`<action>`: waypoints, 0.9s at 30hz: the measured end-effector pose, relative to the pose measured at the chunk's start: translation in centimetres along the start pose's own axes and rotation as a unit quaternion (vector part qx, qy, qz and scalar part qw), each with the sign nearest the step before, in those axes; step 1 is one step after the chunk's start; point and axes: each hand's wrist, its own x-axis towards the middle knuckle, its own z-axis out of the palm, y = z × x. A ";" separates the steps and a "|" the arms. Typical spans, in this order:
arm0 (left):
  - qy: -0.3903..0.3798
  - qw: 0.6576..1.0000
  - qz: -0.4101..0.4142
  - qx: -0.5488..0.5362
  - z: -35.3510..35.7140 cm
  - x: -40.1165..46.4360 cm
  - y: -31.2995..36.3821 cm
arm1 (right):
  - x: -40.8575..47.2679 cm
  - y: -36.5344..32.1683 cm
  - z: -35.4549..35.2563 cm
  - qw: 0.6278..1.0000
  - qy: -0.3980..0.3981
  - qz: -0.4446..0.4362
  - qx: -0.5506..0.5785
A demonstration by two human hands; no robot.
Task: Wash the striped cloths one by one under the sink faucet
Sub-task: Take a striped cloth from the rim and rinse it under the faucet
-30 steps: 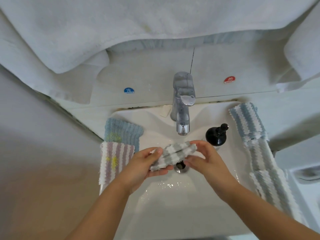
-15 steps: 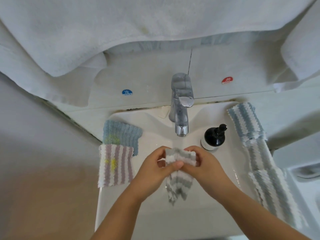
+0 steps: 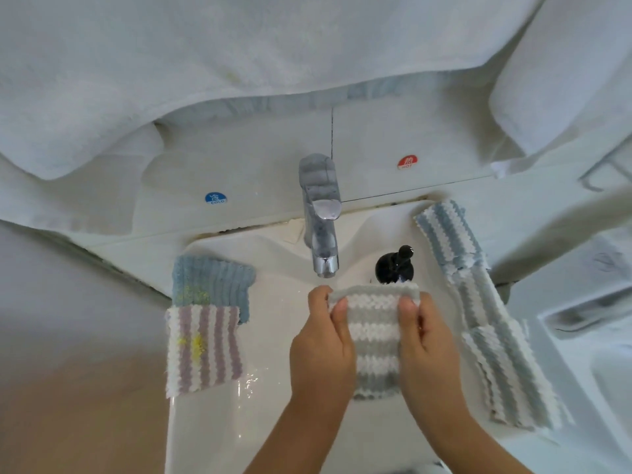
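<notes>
Grey-and-white striped cloth (image 3: 374,340) hangs spread just below the faucet (image 3: 321,220), over the sink (image 3: 219,422), as I watch both hands pinch its top corners, left hand (image 3: 323,350) and right hand (image 3: 425,350), thumbs in front.

We see a white sink (image 3: 212,425) carrying a plain blue cloth (image 3: 212,282) and a purple-striped cloth (image 3: 201,347) on its left edge, blue-striped cloths (image 3: 492,323) along its right edge, and a black pump bottle (image 3: 393,266) near the back.
</notes>
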 end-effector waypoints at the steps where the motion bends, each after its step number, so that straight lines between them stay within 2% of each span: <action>1: -0.006 1.000 0.013 0.004 0.5 0.1 0.4 | 0.2 0.3 -0.5 0.999 0.022 -0.021 -0.031; 3: -0.022 0.999 0.034 -0.030 1.6 0.3 1.2 | 0.8 0.9 -2.1 0.995 0.050 -0.039 -0.076; 5: -0.032 0.992 0.028 -0.115 2.8 0.2 2.6 | 1.6 1.0 -4.1 0.992 0.068 -0.043 -0.097; 7: -0.041 0.974 -0.036 -0.222 4.3 -0.2 4.1 | 2.3 0.7 -6.2 0.992 0.082 -0.022 -0.092; 9: -0.083 0.936 -0.125 -0.318 6.0 -0.8 5.3 | 3.3 0.4 -8.4 0.992 0.090 0.022 -0.084; 15: -0.197 0.890 -0.188 -0.366 9.7 -0.1 7.3 | 6.9 1.5 -13.6 0.982 0.089 0.137 -0.097; 19: -0.282 0.833 -0.199 -0.432 10.8 1.6 7.4 | 9.6 2.3 -15.2 0.984 0.049 0.129 -0.112; 23: -0.321 0.853 -0.152 -0.382 11.4 2.8 6.8 | 11.7 3.5 -15.8 0.991 -0.023 0.119 -0.065; 27: -0.302 0.880 -0.159 -0.330 13.8 3.3 5.6 | 13.5 6.1 -15.4 0.985 -0.028 0.146 -0.089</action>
